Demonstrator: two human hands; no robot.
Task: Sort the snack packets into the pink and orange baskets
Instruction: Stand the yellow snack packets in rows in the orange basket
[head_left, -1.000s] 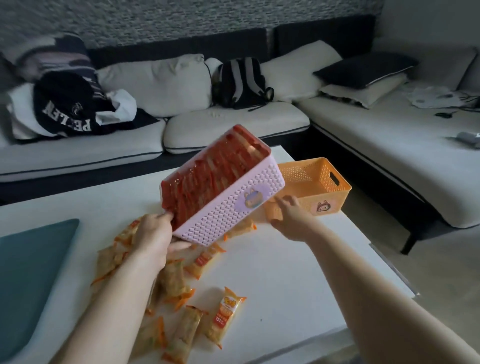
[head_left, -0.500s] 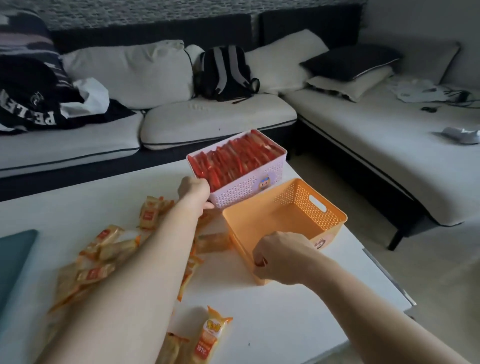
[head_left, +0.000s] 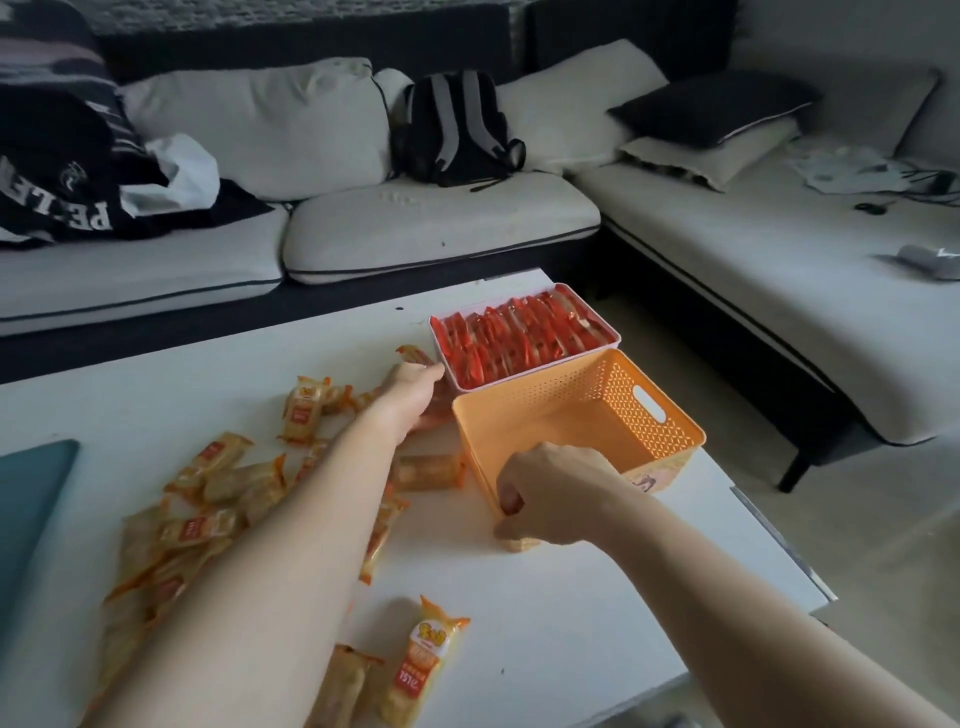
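The right hand (head_left: 550, 493) grips the near corner of the orange perforated plastic basket (head_left: 524, 431), fingers curled over its rim; this basket stands on the white table (head_left: 571, 597), touching the pink perforated plastic basket (head_left: 519, 370) behind it, which is packed with upright red snack packets (head_left: 519, 335); the left hand (head_left: 415, 389) rests at the pink basket's near-left corner, its grip impossible to tell; orange-yellow snack packets (head_left: 218, 499) lie scattered to the left.

Premises: domestic living room.
Low white table (head_left: 571, 597); corner sofa (head_left: 441, 228) beyond its far and right edges, with loose cushions (head_left: 270, 124), a backpack (head_left: 457, 130) and dark clothing (head_left: 57, 176) on the seats.
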